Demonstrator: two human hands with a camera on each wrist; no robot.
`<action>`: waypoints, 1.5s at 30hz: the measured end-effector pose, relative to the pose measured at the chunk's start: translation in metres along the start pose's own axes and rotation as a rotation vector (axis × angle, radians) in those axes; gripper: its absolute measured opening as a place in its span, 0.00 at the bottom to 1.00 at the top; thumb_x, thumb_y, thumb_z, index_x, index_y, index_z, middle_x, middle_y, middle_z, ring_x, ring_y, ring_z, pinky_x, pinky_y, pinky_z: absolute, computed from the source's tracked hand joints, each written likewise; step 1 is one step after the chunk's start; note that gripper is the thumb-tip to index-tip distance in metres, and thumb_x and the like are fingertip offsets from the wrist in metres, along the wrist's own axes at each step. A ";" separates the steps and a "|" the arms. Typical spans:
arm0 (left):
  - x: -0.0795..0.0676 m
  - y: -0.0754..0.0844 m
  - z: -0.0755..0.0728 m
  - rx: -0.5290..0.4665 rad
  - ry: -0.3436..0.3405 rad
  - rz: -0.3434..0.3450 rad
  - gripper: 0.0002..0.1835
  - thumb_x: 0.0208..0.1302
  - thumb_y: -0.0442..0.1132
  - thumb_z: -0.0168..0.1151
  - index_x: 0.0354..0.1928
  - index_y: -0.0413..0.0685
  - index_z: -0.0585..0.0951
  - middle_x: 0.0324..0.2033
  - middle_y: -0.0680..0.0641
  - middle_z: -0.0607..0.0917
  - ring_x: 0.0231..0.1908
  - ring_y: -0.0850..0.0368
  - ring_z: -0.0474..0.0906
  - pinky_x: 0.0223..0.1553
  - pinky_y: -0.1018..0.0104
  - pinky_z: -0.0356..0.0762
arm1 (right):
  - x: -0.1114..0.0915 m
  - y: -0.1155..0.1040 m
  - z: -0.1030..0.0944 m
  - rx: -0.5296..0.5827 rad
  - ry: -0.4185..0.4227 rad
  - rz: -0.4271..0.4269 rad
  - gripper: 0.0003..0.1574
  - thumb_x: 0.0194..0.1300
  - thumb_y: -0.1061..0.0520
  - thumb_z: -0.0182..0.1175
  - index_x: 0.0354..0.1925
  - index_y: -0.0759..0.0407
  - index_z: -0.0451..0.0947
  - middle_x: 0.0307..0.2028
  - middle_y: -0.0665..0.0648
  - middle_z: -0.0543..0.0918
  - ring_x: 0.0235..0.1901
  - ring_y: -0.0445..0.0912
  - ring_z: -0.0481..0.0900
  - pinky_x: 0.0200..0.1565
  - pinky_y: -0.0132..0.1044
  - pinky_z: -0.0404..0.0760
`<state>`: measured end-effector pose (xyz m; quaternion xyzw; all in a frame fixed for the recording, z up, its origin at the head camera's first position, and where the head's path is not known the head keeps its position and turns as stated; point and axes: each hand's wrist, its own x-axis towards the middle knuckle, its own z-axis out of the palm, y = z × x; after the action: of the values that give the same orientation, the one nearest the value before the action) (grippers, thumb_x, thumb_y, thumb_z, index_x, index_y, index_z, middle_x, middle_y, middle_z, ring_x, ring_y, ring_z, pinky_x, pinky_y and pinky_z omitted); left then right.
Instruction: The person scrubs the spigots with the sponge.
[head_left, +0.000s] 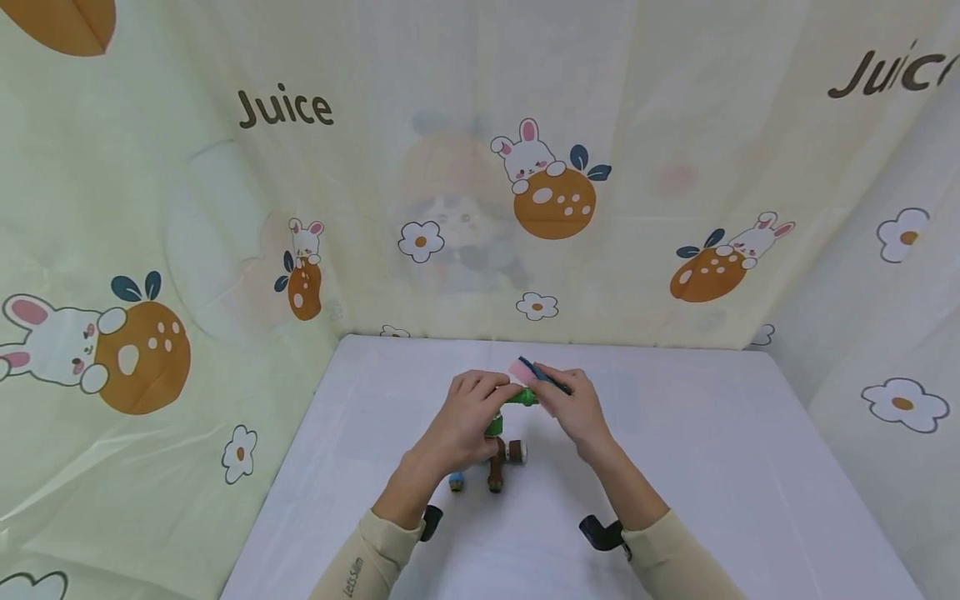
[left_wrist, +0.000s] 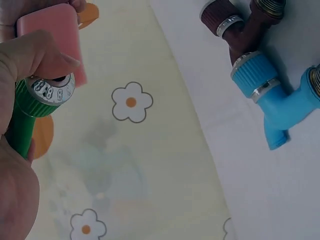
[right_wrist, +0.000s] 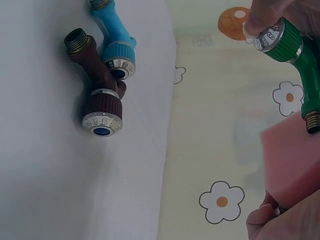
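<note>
A green tap point(head_left: 527, 397) with a ribbed collar and silver-rimmed knob is held up in my left hand point(head_left: 467, 417). In the left wrist view, a thumb lies over the knob end of this green tap point(left_wrist: 42, 102). My right hand point(head_left: 572, 408) grips a pink sponge point(head_left: 521, 372) with a dark blue layer along one side. Seen from the right wrist, the pink sponge point(right_wrist: 290, 160) is close to the threaded end of the green tap point(right_wrist: 307, 75); whether they touch, I cannot tell. The fingers partly hide both things.
On the white table point(head_left: 712, 467), below my left hand, lie a brown tap point(head_left: 496, 468) and a blue tap point(head_left: 456, 481), close together. A printed curtain point(head_left: 637, 275) hangs behind the table and along its sides.
</note>
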<state>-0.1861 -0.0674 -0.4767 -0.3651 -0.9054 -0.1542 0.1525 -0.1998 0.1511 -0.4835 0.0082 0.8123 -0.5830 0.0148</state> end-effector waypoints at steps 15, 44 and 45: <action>0.001 0.001 0.005 -0.382 -0.053 -0.181 0.44 0.50 0.46 0.75 0.71 0.54 0.70 0.60 0.53 0.75 0.56 0.57 0.67 0.56 0.59 0.76 | 0.003 0.015 -0.001 0.137 -0.003 0.079 0.36 0.78 0.39 0.57 0.77 0.45 0.67 0.63 0.61 0.71 0.58 0.52 0.68 0.55 0.44 0.70; -0.001 -0.024 0.008 -1.394 0.132 -0.504 0.25 0.84 0.43 0.46 0.77 0.48 0.63 0.55 0.47 0.80 0.49 0.57 0.75 0.57 0.58 0.71 | -0.028 0.022 0.030 -0.083 0.135 -0.887 0.46 0.57 0.71 0.69 0.73 0.62 0.70 0.71 0.68 0.67 0.69 0.56 0.70 0.69 0.30 0.72; -0.001 -0.024 0.008 -1.389 0.159 -0.496 0.25 0.83 0.42 0.49 0.77 0.49 0.65 0.53 0.49 0.81 0.49 0.58 0.76 0.58 0.58 0.72 | -0.028 0.023 0.031 -0.079 0.136 -0.901 0.46 0.57 0.71 0.69 0.73 0.62 0.71 0.70 0.69 0.68 0.70 0.57 0.70 0.69 0.30 0.72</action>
<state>-0.2036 -0.0814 -0.4880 -0.1497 -0.6413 -0.7474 -0.0877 -0.1710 0.1292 -0.5140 -0.3083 0.7555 -0.4982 -0.2932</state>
